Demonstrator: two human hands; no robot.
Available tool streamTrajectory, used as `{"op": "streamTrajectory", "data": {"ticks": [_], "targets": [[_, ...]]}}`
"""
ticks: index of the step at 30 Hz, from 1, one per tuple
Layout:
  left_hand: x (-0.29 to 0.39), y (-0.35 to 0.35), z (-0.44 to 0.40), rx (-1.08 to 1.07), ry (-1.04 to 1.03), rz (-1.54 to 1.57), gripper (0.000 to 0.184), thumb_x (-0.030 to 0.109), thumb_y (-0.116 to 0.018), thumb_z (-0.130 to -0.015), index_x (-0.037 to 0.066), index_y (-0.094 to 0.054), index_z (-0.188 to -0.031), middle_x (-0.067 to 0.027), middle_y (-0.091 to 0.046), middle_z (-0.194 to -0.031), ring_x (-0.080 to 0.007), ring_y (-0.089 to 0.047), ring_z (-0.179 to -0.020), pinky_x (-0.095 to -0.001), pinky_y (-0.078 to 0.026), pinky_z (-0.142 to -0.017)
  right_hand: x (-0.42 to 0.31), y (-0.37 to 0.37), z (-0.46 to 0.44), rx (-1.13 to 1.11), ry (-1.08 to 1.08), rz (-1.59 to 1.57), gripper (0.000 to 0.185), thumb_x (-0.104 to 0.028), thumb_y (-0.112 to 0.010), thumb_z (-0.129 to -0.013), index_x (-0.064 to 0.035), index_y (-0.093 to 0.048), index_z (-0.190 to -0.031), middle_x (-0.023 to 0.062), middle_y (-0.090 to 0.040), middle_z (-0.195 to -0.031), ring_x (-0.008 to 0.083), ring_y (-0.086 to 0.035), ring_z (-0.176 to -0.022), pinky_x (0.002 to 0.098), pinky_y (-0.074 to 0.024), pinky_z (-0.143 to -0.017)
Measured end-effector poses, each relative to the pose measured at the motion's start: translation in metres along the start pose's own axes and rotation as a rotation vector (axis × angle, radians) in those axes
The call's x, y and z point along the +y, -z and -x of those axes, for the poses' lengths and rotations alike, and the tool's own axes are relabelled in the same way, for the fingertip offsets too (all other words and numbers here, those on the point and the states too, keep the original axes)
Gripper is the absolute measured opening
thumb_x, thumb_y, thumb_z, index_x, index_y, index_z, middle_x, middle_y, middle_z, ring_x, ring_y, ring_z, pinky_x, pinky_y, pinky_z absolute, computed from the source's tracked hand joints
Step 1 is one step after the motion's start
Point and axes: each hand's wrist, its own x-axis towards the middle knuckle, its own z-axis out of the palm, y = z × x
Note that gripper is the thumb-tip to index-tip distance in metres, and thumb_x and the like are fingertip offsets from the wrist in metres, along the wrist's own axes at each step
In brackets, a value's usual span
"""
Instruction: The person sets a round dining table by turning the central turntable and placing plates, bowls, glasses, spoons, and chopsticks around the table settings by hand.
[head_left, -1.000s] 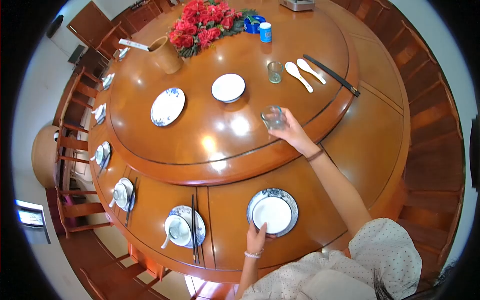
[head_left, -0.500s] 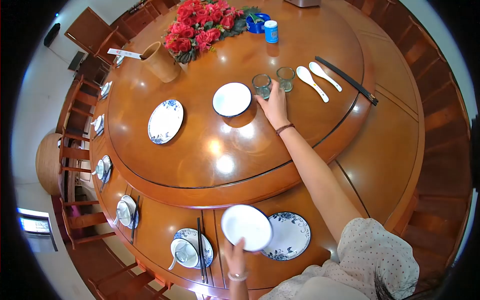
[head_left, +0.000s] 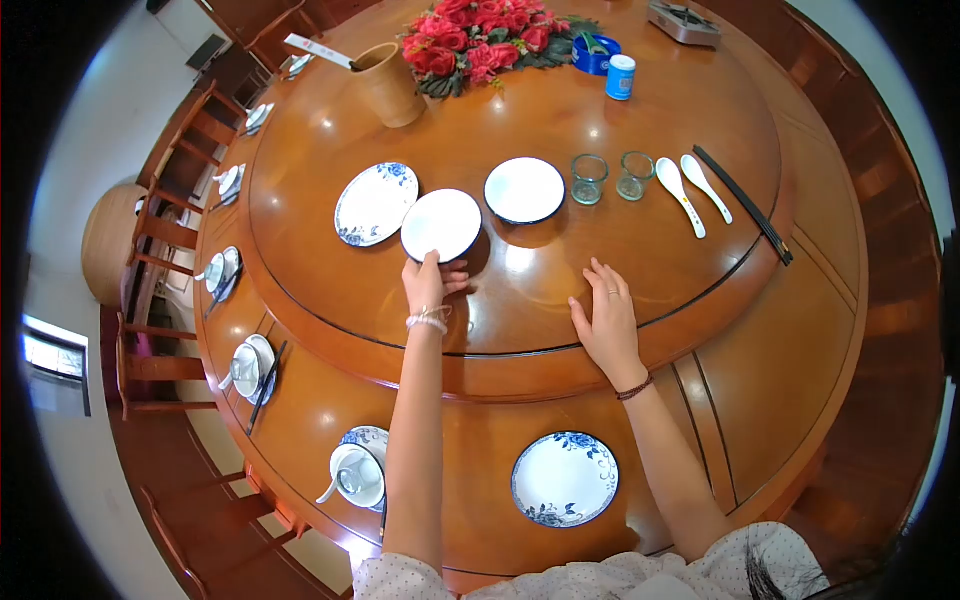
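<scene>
My left hand (head_left: 428, 286) grips a small white bowl (head_left: 441, 226) by its near rim, thumb on top, above the raised round turntable (head_left: 330, 280). Just left of this bowl lies a blue-flowered plate (head_left: 376, 205); to its right sits another white bowl (head_left: 525, 190) with a dark rim. My right hand (head_left: 608, 320) is open, fingers spread, over the turntable's near part and holding nothing. Beyond it are two glass cups (head_left: 589, 180), two white spoons (head_left: 682, 198) and a pair of black chopsticks (head_left: 742, 203). Another flowered plate (head_left: 566, 480) rests on the table's near edge.
Red flowers (head_left: 480, 45), a wooden chopstick holder (head_left: 389, 86), a blue ashtray (head_left: 596, 54), a blue-and-white canister (head_left: 620, 78) and a metal stove (head_left: 684, 24) stand farther back. Place settings (head_left: 357, 473) line the left rim, with wooden chairs (head_left: 165, 370) outside.
My left hand has carried the bowl from over the near plate forward to the turntable. My right hand has let go of the glass cup and drawn back. The view has shifted.
</scene>
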Motion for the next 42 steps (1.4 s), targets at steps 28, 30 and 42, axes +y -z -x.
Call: {"op": "streamTrajectory", "data": {"ticks": [28, 30, 42], "targets": [[0.017, 0.013, -0.071, -0.078, 0.106, -0.138, 0.032, 0.015, -0.042, -0.079, -0.006, -0.040, -0.103, -0.0141, -0.054, -0.071, -0.0160, -0.050, -0.047, -0.0370, -0.053, -0.053, 0.004, 0.002, -0.001, -0.101, 0.061, 0.158, 0.040, -0.020, -0.056, -0.081, -0.0025, -0.049, -0.116, 0.0168, -0.042, -0.127, 0.0307, -0.038, -0.117, 0.0424, -0.0334, -0.092], [0.015, 0.012, -0.067, -0.096, 0.136, -0.125, 0.033, 0.015, -0.043, -0.079, -0.005, -0.038, -0.105, -0.0136, -0.054, -0.072, -0.0155, -0.049, -0.047, -0.0382, -0.053, -0.056, 0.006, 0.002, 0.000, -0.098, 0.064, 0.160, 0.039, -0.020, -0.056, -0.081, -0.0024, -0.049, -0.115, 0.0168, -0.042, -0.126, 0.0306, -0.038, -0.117, 0.0423, -0.0334, -0.092], [0.013, 0.008, -0.005, -0.014, 0.124, -0.133, 0.062, 0.045, -0.041, -0.089, 0.005, -0.019, -0.130, -0.0210, -0.060, -0.092, -0.0193, -0.058, -0.058, -0.0302, -0.052, -0.054, 0.025, 0.004, 0.004, -0.060, 0.115, 0.198, 0.039, -0.020, -0.055, -0.080, -0.0018, -0.050, -0.114, 0.0172, -0.043, -0.126, 0.0304, -0.039, -0.117, 0.0419, -0.0339, -0.093]]}}
